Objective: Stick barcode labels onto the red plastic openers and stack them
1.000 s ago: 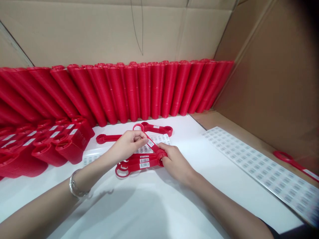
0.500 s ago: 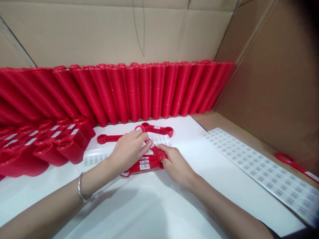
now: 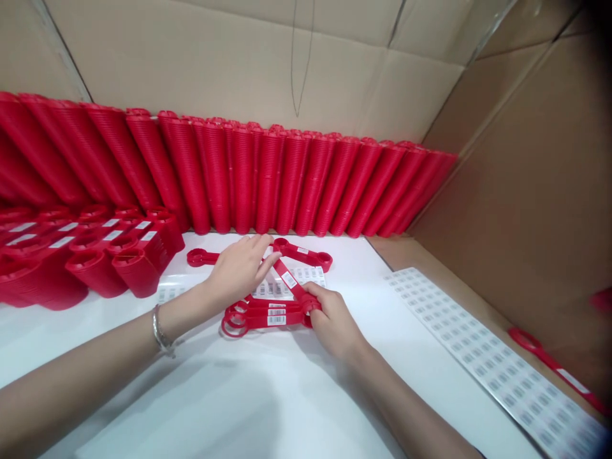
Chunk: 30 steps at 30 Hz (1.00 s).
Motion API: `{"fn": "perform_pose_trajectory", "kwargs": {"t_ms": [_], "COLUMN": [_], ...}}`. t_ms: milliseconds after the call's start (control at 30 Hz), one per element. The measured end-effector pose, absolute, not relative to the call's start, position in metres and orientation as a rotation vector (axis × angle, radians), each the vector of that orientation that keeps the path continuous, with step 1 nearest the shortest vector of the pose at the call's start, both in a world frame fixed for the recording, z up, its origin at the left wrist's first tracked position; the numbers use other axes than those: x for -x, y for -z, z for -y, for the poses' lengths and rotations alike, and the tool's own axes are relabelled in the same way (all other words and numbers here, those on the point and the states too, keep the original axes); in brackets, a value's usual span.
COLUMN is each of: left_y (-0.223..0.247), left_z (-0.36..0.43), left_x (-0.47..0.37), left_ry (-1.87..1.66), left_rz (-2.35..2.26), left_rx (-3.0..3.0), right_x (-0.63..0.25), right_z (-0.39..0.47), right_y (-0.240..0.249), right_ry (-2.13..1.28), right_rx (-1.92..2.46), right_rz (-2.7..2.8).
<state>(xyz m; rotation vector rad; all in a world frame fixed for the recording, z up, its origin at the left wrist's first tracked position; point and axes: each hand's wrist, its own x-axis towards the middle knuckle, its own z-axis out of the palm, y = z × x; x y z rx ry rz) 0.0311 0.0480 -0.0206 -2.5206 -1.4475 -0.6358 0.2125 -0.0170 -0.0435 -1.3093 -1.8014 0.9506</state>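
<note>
Red plastic bars with a ring at each end are fanned out at the middle of the white table. My right hand point(image 3: 337, 319) is closed around the ring ends on their right side. One red bar point(image 3: 299, 290) with a barcode label slants up and left from that grip. At its upper end my left hand point(image 3: 241, 264) has its fingers curled and thumb against it, hiding that ring. Below, several labelled red bars point(image 3: 261, 320) spread leftward. A sheet of barcode stickers point(image 3: 306, 275) lies behind them, partly covered.
Two more red bars, one left point(image 3: 201, 257) and one right point(image 3: 310, 257), lie behind my hands. Tall red stacks point(image 3: 253, 185) line the cardboard wall point(image 3: 229, 57). Labelled stacks point(image 3: 136, 271) stand left. Another sticker sheet point(image 3: 478, 344) and a red bar point(image 3: 554, 363) are at right.
My left hand has shifted up and left along the slanting bar, and its label now shows fully. The lower bars' left rings have come into sight. The camera view has tilted.
</note>
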Motion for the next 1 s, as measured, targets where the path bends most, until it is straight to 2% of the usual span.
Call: {"fn": "perform_pose_trajectory", "kwargs": {"t_ms": [200, 433, 1000], "left_y": [0.019, 0.023, 0.039], "left_z": [-0.05, -0.046, -0.046], "left_x": [-0.029, -0.03, -0.027], "left_ry": [0.894, 0.48, 0.359], "left_rz": [1.468, 1.537, 1.316], "left_rx": [2.656, 2.706, 3.058], "right_x": [-0.217, -0.222, -0.225], "right_z": [0.012, 0.008, 0.009], "right_y": [0.045, 0.049, 0.055], "right_ry": [-0.944, -0.95, -1.024], "right_rx": [1.343, 1.369, 1.373], "right_rz": [1.719, 1.722, 1.765]}}
